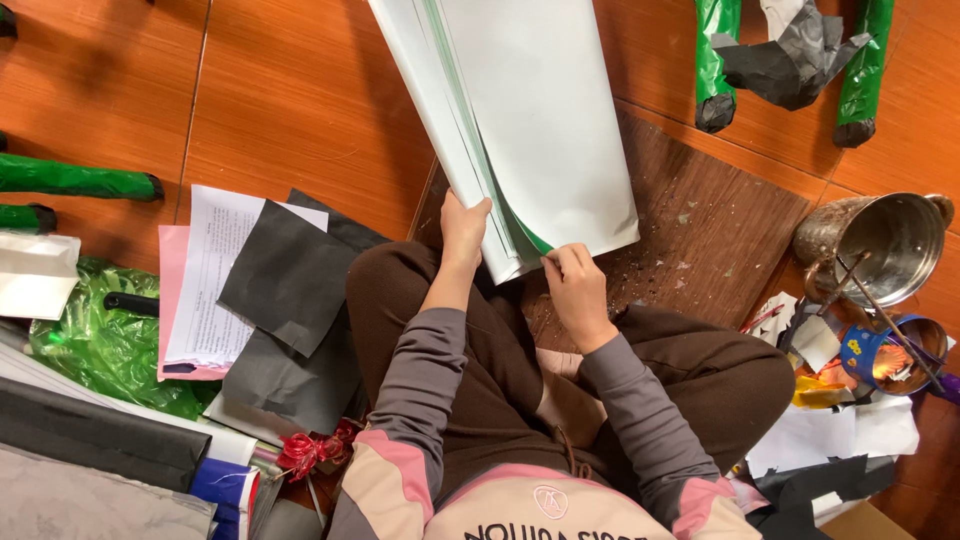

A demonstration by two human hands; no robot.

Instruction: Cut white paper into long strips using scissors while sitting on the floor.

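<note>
At the far left, green foil-wrapped sticks [75, 179] lie on the orange tiled floor [290, 90], above a crumpled sheet of green cellophane [105, 345]. Just to the right, loose black paper sheets [290, 275] overlap a white printed page [215, 275] and a pink sheet [172, 260]. A person sits cross-legged on the floor in brown trousers and a grey and pink top. The left hand [464, 232] is closed around the lower left edge of a thick stack of large white paper sheets [530, 120], thumb on top. This stack leans over a dark brown wooden board [720, 220] in front of the knees. The right hand [575, 290] pinches the stack's bottom edge with fingertips, beside a thin green sheet showing between the white ones. At the right stand a shiny metal pot [880, 245] and a blue tin [885, 355], among scraps of white paper [830, 435].
</note>
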